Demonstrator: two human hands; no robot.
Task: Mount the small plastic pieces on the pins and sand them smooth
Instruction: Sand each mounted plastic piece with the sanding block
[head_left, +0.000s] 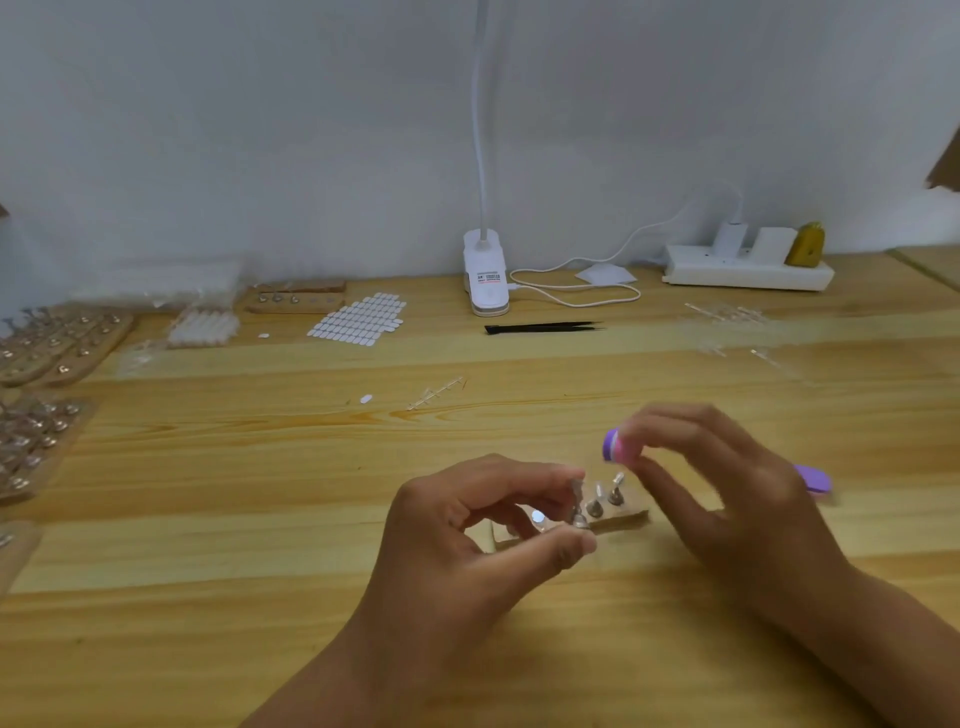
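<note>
Left hand (483, 525) was low at the centre of the counter (260, 467), with thumb and forefinger curled and pinching the upper end of a metal pin (577, 501). That pin stood at the left end of a small wooden block (631, 517), which lay on the counter between the two hands. Two more pins (595, 506) stood in the same block just to the right, clear of the fingers. Each carried a pale tip, too blurred to confirm as a plastic piece.

Right hand (727, 483) was held above the right end of the block, with fingers curled round a purple sanding file (615, 448). One end of the file projected past the fingertips to the left, above the pins. Contact with them could not be determined. The other end showed behind the hand on the right.

At the back of the counter, against the wall, stood a white clip lamp (485, 275) with its cable, and a white power strip (748, 273) to the right. Black tweezers (543, 327) lay in front of the lamp. A sheet of white oval stickers (358, 317) lay left of the tweezers. One loose oval (366, 399) and a clear plastic frame (436, 395) lay nearer the centre. Several boards of pins (52, 343) were stacked along the left edge.
</note>
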